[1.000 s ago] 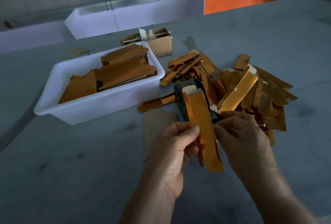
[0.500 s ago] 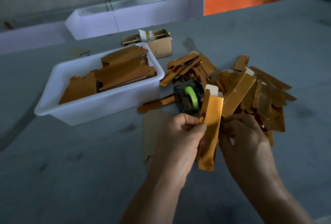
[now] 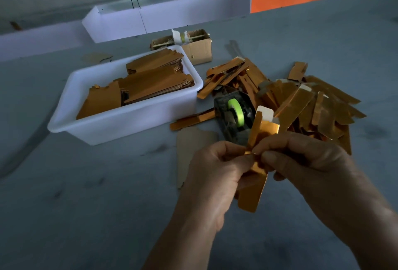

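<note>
Grey table (image 3: 86,205) fills nearly all the view, under dim light. Nearest, the left hand (image 3: 215,170) and the right hand (image 3: 305,162) meet above it. Both pinch one gold carton blank (image 3: 251,194) at its middle, thumbs and fingertips pressed onto the foil. The blank is held in the air, nearly upright, with its white top flap standing open. Just behind the hands lie a brown card piece (image 3: 191,146) and a tape dispenser (image 3: 228,131) with a green tape roll (image 3: 236,112). To the right of it spreads a loose pile of gold cartons (image 3: 312,105), to the left a white plastic tub (image 3: 120,127) holding stacked flat blanks (image 3: 155,82). Farther stands a small cardboard box (image 3: 199,50), then a white trough (image 3: 168,21). I judge the work is about in the middle: this carton is not yet closed, and many blanks wait in the tub
</note>
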Motion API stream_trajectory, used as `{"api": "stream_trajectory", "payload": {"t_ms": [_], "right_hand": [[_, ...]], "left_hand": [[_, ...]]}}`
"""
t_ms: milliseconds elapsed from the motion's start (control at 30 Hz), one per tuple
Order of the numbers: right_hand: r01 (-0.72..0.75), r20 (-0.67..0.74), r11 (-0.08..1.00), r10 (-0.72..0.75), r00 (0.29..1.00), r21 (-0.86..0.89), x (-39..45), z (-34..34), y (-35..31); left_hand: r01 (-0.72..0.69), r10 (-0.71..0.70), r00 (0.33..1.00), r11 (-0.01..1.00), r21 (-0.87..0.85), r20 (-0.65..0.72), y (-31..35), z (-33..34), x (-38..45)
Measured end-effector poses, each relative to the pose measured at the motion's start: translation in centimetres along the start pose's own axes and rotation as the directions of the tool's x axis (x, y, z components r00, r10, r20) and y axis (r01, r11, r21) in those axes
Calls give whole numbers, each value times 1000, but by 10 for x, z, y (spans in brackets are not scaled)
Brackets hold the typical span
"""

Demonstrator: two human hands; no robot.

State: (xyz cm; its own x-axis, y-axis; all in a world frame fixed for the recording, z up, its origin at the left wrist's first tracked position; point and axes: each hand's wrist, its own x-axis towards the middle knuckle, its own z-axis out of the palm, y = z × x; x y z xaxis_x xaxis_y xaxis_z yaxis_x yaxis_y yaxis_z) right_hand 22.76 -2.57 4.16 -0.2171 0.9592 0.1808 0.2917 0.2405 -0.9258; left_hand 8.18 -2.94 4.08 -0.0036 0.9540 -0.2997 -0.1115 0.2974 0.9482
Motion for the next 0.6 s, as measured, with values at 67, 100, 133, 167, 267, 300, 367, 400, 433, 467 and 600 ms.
{"api": "stream_trajectory", "payload": {"t_ms": [67,100,133,167,267,300,367,400,433,467,600], "right_hand": [[-3,-14,999,2,1000,-54,0,1,-2],[-2,-19,996,0,1000,-94,1,1,-4],[0,-23,989,-3,1000,-145,2,2,-5],[-5,-37,982,-1,999,-186,2,1,-6],[-44,-107,982,25,994,-182,2,1,-7],[-50,-116,981,29,993,-187,2,1,-7],[-64,-124,976,38,991,-208,2,2,-8],[-70,-128,973,42,991,-218,2,3,-9],[-72,-135,970,42,990,-230,2,3,-9],[-76,-140,966,42,989,-246,2,4,-9],[-80,-132,945,39,990,-318,1,6,-11]], "left_hand": [[-20,21,1000,1000,20,-16,0,1,-2],[-37,37,999,999,28,-16,0,1,-3],[-50,50,999,998,32,-12,0,1,-4],[-59,59,998,998,34,-2,1,2,-5],[-63,62,997,998,23,37,1,2,-7],[-55,54,997,998,14,46,2,1,-7],[-25,26,998,1000,-8,64,2,0,-7],[-10,11,997,1000,-13,72,2,-1,-7],[-1,2,997,1000,-8,81,2,-2,-7],[4,-4,996,1000,0,93,1,-2,-7],[-18,20,996,999,-28,81,-1,-2,-9]]}}
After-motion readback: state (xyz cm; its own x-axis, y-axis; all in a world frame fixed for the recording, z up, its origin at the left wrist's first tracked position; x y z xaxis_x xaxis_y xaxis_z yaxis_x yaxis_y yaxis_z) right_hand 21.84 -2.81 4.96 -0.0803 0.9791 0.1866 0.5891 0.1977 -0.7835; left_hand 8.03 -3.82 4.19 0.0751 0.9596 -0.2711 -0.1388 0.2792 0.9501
